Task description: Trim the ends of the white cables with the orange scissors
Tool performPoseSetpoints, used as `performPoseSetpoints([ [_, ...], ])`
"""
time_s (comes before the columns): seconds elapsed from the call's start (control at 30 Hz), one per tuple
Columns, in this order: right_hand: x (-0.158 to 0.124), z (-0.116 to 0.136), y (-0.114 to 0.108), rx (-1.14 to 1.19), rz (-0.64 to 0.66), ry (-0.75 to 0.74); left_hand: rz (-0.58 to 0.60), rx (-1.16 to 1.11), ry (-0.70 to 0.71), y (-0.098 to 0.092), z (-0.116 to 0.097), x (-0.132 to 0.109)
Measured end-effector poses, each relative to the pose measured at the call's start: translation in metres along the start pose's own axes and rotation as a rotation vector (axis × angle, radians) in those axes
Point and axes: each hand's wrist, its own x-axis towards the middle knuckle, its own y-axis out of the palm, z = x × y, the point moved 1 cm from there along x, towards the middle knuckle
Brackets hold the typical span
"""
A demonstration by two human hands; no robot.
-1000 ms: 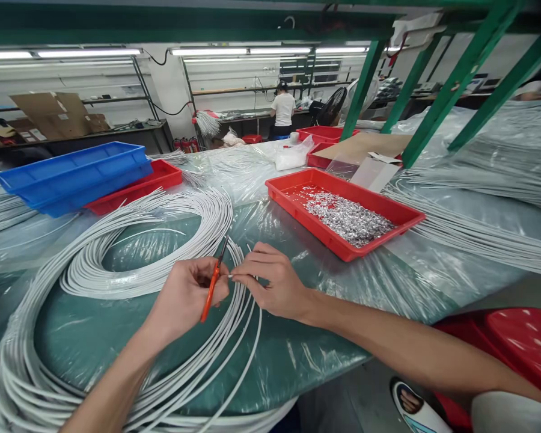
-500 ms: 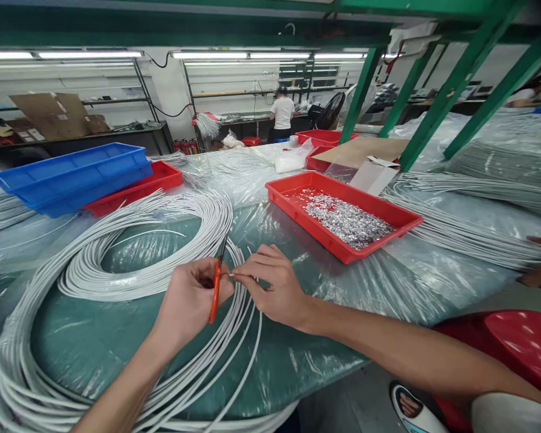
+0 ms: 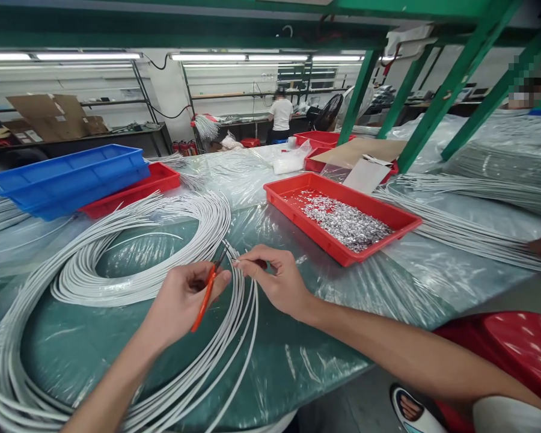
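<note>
Head view: our left hand (image 3: 187,297) closes its grip around small orange-handled snips (image 3: 206,296), blades pointing up and away. Just beside it, our right hand (image 3: 279,279) pinches the end of a thin white cable (image 3: 237,263) between thumb and forefinger. Both hover over the big coil of white cables (image 3: 130,264) lying on the plastic-covered green worktop (image 3: 297,355). A red tray of small silver metal parts (image 3: 342,218) sits near, to the right.
</note>
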Motion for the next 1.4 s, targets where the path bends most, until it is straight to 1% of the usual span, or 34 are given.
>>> performPoseSetpoints([
  [0.1,0.001,-0.001,-0.001,0.048,-0.005,0.033,0.056,0.021,0.016,0.004,0.003,-0.001],
  [0.2,0.002,-0.002,-0.002,0.072,-0.001,0.053,0.08,0.062,0.019,0.005,0.005,-0.001],
  [0.43,0.002,-0.004,-0.002,0.033,-0.006,0.025,0.132,0.011,0.006,0.003,0.004,0.0],
  [0.63,0.003,-0.003,-0.004,-0.03,-0.02,-0.045,0.166,-0.044,-0.022,0.001,0.005,-0.002],
  [0.77,0.004,-0.002,-0.006,-0.112,0.004,-0.126,0.195,-0.051,-0.04,-0.001,0.004,-0.002],
  [0.9,0.005,-0.002,-0.007,-0.151,0.041,-0.156,0.213,-0.036,-0.037,-0.003,0.004,-0.002],
  [0.97,0.007,-0.002,-0.008,-0.135,0.061,-0.136,0.221,-0.037,-0.035,-0.004,0.004,-0.003],
  [1.03,0.009,-0.002,-0.009,-0.088,0.107,-0.074,0.23,-0.044,-0.036,-0.005,0.004,-0.003],
  [1.2,0.015,-0.004,-0.011,0.184,0.319,0.205,0.244,-0.052,-0.049,-0.005,0.003,-0.004],
  [1.3,0.016,-0.005,-0.011,0.265,0.332,0.283,0.251,-0.05,-0.058,-0.004,0.003,-0.004],
  [1.4,0.017,-0.004,-0.011,0.283,0.301,0.254,0.265,-0.038,-0.042,-0.003,0.003,-0.004],
])
